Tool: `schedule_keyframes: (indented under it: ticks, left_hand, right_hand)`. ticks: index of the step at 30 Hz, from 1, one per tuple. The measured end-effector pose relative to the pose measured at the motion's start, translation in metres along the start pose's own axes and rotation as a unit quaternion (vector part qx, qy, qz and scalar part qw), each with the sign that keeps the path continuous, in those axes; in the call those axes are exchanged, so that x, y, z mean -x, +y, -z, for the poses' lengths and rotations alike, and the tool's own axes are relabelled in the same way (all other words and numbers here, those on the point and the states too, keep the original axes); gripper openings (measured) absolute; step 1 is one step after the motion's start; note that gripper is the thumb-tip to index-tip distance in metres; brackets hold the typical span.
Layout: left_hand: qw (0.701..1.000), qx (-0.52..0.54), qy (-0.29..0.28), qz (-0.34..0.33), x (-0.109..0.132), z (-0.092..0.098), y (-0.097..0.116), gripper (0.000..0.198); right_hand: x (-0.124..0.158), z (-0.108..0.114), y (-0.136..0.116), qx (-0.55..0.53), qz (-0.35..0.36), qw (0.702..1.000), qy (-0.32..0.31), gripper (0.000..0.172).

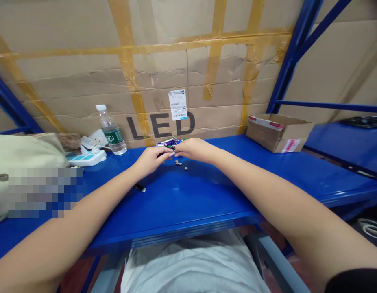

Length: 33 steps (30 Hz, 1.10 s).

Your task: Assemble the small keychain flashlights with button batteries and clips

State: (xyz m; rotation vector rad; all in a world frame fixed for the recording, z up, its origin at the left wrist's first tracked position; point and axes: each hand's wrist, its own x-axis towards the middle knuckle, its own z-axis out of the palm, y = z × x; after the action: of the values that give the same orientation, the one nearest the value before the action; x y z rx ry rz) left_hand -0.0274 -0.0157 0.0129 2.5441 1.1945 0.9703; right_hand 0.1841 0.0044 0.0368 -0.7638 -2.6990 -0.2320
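The blue steel bench (pixel 206 203) carries a clear plastic water bottle (pixel 110 131) and white power strip (pixel 87 158) far left, a brown cardboard box (pixel 276 134) far right.

Head-worn view, facing forward and down

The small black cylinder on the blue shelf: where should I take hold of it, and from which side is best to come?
Pinch the small black cylinder across its middle, coming down from above with the left hand, which is the nearer hand. It lies on its side on the blue metal shelf, so its long round body leaves both flanks free for thumb and finger.
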Motion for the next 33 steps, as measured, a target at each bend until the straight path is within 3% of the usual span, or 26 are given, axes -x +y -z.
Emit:
schedule_keyframes:
  ticks: [4,8,13,18,20,22,25,27,29,31,33]
  left_hand:
    - [0.988,-0.084,0.021,-0.128,0.002,0.000,-0.007,0.032]
    - [0.968,-0.130,0.032,-0.212,0.003,-0.002,-0.011,0.036]
    - [0.946,-0.179,0.022,-0.268,0.006,-0.003,-0.009,0.035]
    - [0.944,-0.191,0.027,-0.266,0.006,0.000,-0.006,0.035]
    - [0.954,-0.168,0.016,-0.247,0.005,0.003,-0.005,0.037]
    - [0.973,-0.126,0.002,-0.195,0.003,0.007,-0.002,0.039]
    - [0.999,-0.013,-0.016,-0.034,0.001,0.011,0.003,0.047]
    - [0.993,0.063,-0.052,0.082,0.001,0.013,0.007,0.054]
    - [0.973,0.109,-0.127,0.158,0.001,0.014,0.010,0.057]
    - [0.953,0.128,-0.196,0.191,0.000,0.012,0.010,0.054]
    - [0.951,0.134,-0.207,0.185,0.000,0.009,0.009,0.053]
  right_hand:
    - [0.000,-0.008,0.005,-0.149,0.002,0.989,-0.023,0.021]
    - [0.002,-0.009,0.006,-0.342,-0.041,0.934,-0.092,0.025]
    - [0.004,-0.013,0.008,-0.485,-0.084,0.853,-0.175,0.023]
    - [0.005,-0.018,0.011,-0.558,-0.076,0.807,-0.177,0.025]
    - [0.005,-0.017,0.011,-0.561,-0.083,0.806,-0.168,0.026]
    - [0.004,-0.014,0.010,-0.538,-0.090,0.825,-0.147,0.027]
    - [0.002,-0.009,0.009,-0.472,-0.081,0.869,-0.126,0.029]
    - [0.002,-0.007,0.008,-0.427,-0.073,0.891,-0.135,0.029]
    - [0.002,-0.006,0.007,-0.394,-0.071,0.906,-0.140,0.029]
    - [0.002,-0.005,0.007,-0.373,-0.068,0.914,-0.141,0.031]
    - [0.002,-0.005,0.008,-0.368,-0.066,0.917,-0.139,0.033]
